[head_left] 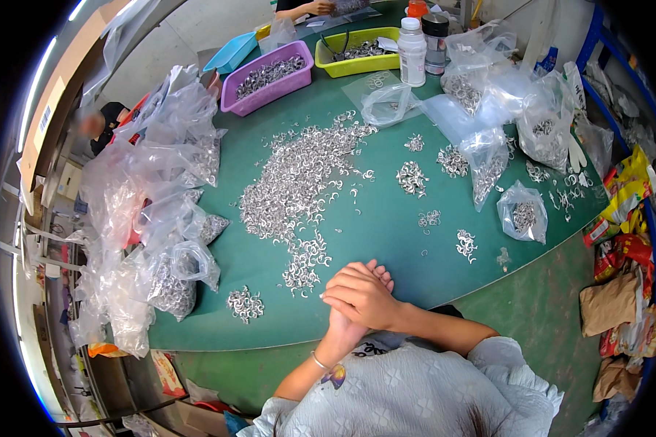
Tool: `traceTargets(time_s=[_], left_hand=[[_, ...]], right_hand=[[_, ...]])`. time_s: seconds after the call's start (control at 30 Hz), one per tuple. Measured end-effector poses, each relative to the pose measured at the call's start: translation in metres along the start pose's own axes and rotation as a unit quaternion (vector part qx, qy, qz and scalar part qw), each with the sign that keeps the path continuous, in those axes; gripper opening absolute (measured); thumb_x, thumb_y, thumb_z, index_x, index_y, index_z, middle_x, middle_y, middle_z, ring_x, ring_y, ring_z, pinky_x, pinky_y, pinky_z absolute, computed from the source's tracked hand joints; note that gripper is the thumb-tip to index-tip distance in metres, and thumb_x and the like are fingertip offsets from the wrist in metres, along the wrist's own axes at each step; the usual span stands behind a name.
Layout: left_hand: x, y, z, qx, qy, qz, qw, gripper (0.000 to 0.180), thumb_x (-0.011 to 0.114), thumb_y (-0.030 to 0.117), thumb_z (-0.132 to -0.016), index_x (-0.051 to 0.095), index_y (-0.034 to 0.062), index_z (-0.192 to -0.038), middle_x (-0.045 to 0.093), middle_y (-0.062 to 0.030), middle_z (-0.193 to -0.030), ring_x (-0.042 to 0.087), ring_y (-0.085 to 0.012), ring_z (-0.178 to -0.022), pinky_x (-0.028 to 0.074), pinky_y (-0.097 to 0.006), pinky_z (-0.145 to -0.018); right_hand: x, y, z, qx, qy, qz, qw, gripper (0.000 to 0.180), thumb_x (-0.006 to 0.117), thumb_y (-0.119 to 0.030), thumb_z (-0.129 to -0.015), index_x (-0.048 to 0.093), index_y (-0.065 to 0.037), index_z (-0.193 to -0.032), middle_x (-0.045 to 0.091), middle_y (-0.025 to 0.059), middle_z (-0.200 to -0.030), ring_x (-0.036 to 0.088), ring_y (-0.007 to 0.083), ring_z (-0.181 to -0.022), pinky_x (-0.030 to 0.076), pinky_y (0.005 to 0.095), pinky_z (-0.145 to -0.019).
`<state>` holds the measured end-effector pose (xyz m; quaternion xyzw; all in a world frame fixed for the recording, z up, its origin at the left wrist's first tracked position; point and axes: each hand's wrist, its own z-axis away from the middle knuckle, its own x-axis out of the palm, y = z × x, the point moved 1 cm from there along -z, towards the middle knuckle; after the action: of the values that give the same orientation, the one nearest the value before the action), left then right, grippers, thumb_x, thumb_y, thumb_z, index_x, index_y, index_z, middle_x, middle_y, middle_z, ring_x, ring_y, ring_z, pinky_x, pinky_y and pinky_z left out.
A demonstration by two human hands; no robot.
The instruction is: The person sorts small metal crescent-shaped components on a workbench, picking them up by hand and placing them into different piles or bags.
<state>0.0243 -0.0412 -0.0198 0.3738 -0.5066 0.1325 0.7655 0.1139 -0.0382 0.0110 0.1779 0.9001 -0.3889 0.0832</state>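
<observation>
My right hand (pixel 358 297) lies over my left hand (pixel 342 333), both pressed together at the near edge of the green table (pixel 386 240). Nothing shows between the fingers. A thin bracelet sits on my left wrist. Just left of the hands is a trail of small silver C-shaped metal pieces (pixel 304 266), leading up to a big loose heap (pixel 291 182). A small separate cluster (pixel 246 303) lies near the front left edge. Little sorted clumps (pixel 411 177) are spread to the upper right of the hands.
Clear plastic bags of the same pieces pile up on the left (pixel 153 204) and back right (pixel 488 109). A purple basket (pixel 270 76), a yellow-green basket (pixel 357 51) and a white bottle (pixel 412 51) stand at the far side. Another person's hand (pixel 317 7) works there. Snack packets (pixel 623 197) lie at right.
</observation>
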Motion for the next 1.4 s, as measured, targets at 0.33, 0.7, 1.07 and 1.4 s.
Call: traceTargets(time_s=[0.33, 0.7, 1.07, 1.4], left_hand=[[0.012, 0.005, 0.003, 0.007, 0.051, -0.089, 0.995, 0.077, 0.030, 0.060, -0.097, 0.023, 0.0029, -0.148, 0.038, -0.0142, -0.141, 0.045, -0.0278, -0.125, 0.038, -0.045, -0.107], [-0.003, -0.003, -0.004, 0.009, -0.046, 0.073, 0.996, 0.069, 0.036, 0.054, -0.098, 0.029, 0.0032, -0.145, 0.044, -0.0121, -0.136, 0.046, -0.0258, -0.124, 0.037, -0.043, -0.107], [0.018, 0.012, -0.031, 0.033, -0.080, 0.181, 0.980, 0.052, 0.046, 0.027, -0.098, 0.036, 0.0000, -0.142, 0.037, -0.0147, -0.146, 0.034, -0.0274, -0.136, 0.028, -0.043, -0.113], [0.029, 0.047, -0.006, 0.042, -0.034, 0.274, 0.960, 0.057, 0.032, 0.033, -0.102, 0.025, -0.0004, -0.147, 0.020, -0.0208, -0.156, 0.020, -0.0361, -0.143, 0.018, -0.054, -0.117]], right_hand=[[0.022, 0.000, 0.005, -0.016, 0.094, -0.031, 0.995, 0.013, 0.066, -0.016, -0.073, 0.065, -0.003, -0.070, 0.062, 0.0107, -0.079, 0.054, 0.0300, -0.076, 0.040, 0.0421, -0.075], [-0.003, -0.007, -0.003, 0.000, 0.005, 0.008, 1.000, 0.012, 0.068, -0.014, -0.078, 0.066, -0.003, -0.079, 0.062, 0.0091, -0.084, 0.055, 0.0281, -0.081, 0.041, 0.0410, -0.079], [-0.032, -0.012, -0.005, 0.141, 0.181, -0.077, 0.970, 0.011, 0.059, -0.002, -0.086, 0.063, 0.003, -0.095, 0.065, 0.0141, -0.100, 0.059, 0.0286, -0.099, 0.044, 0.0383, -0.090], [-0.043, -0.003, 0.004, 0.180, 0.042, 0.011, 0.983, 0.023, 0.064, -0.001, -0.082, 0.065, -0.002, -0.105, 0.064, 0.0098, -0.103, 0.056, 0.0238, -0.094, 0.044, 0.0343, -0.079]])
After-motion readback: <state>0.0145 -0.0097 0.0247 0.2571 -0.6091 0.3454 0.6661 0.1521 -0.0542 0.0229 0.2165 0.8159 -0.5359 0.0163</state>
